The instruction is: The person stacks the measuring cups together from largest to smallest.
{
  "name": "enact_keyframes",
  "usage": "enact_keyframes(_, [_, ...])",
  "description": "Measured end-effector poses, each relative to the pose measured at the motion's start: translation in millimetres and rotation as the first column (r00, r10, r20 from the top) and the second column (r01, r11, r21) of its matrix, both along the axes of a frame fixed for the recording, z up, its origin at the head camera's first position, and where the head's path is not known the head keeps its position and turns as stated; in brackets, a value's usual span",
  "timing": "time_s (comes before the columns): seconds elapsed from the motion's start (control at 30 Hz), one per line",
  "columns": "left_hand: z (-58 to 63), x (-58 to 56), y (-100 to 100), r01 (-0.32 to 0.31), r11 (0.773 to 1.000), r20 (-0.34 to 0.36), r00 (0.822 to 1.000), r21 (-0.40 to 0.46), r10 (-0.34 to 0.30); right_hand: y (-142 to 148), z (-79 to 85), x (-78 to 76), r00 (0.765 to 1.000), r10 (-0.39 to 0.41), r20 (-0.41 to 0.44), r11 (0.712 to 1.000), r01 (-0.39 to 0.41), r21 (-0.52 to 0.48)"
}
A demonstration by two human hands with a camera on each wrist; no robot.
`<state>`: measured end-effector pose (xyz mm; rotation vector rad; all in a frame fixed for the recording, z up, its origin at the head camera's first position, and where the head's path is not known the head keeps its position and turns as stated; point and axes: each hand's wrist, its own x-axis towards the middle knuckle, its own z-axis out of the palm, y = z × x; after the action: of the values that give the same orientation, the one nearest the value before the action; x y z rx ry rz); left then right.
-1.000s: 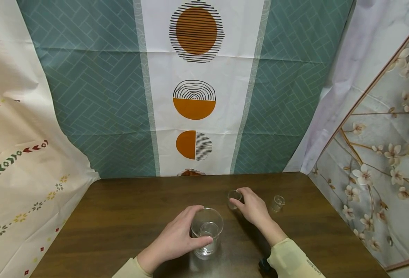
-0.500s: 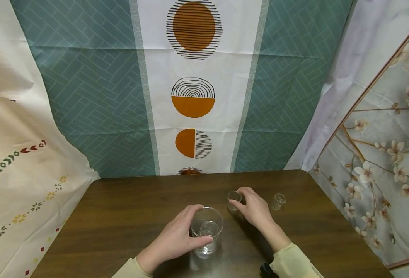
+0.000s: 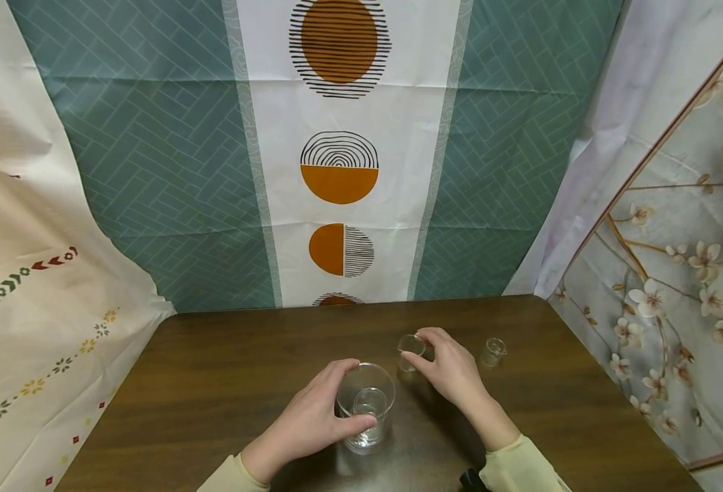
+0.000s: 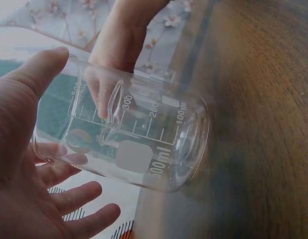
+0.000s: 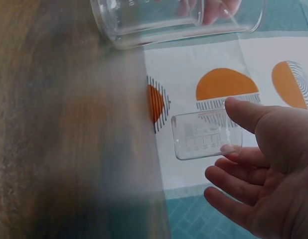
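Note:
My left hand (image 3: pixel 318 413) grips the rim of a large glass beaker (image 3: pixel 361 380), thumb on the near side and fingers on the far side. A white printed scale runs up that beaker (image 4: pixel 139 134) in the left wrist view. Inside it stands a smaller glass beaker (image 3: pixel 371 404). To the right, my right hand (image 3: pixel 454 372) pinches a small glass beaker (image 3: pixel 409 347) near its rim between thumb and index finger. In the right wrist view this small beaker (image 5: pixel 204 137) is upright, its base close over the table, the other fingers loosely extended.
Another tiny glass beaker (image 3: pixel 493 352) stands on the brown wooden table (image 3: pixel 232 369) to the right of my right hand. A patterned curtain (image 3: pixel 343 260) hangs behind the table's back edge. Printed cloths (image 3: pixel 35 328) hang along both sides.
The small beaker in my right hand has shifted slightly left, towards the large beaker. My left hand keeps its grip in place. The head view has tilted slightly down.

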<state>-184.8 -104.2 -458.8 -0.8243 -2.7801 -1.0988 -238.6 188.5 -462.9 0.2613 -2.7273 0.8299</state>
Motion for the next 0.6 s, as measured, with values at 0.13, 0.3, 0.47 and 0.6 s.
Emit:
enact_keyframes(0.13, [-1.0,-0.1,0.3,-0.001,1.000,-0.004,1.000,0.000,0.001,-1.1,3.7,3.0,1.000,0.006,-0.015,1.000,-0.006,-0.008])
enact_keyframes(0.3, [-1.9,-0.1,0.4,-0.004,1.000,-0.006,1.000,0.002,0.004,-2.8,6.6,5.5,1.000,0.009,-0.019,1.000,-0.009,-0.009])
enact_keyframes(0.47, [-1.7,-0.2,0.4,-0.005,1.000,-0.003,1.000,0.008,0.005,-4.1,9.8,7.3,1.000,0.014,-0.017,1.000,-0.015,-0.016])
enact_keyframes(0.6, [-0.9,-0.4,0.7,-0.005,1.000,-0.005,1.000,0.014,0.005,-5.0,12.0,7.8,1.000,0.017,-0.021,1.000,-0.017,-0.016])
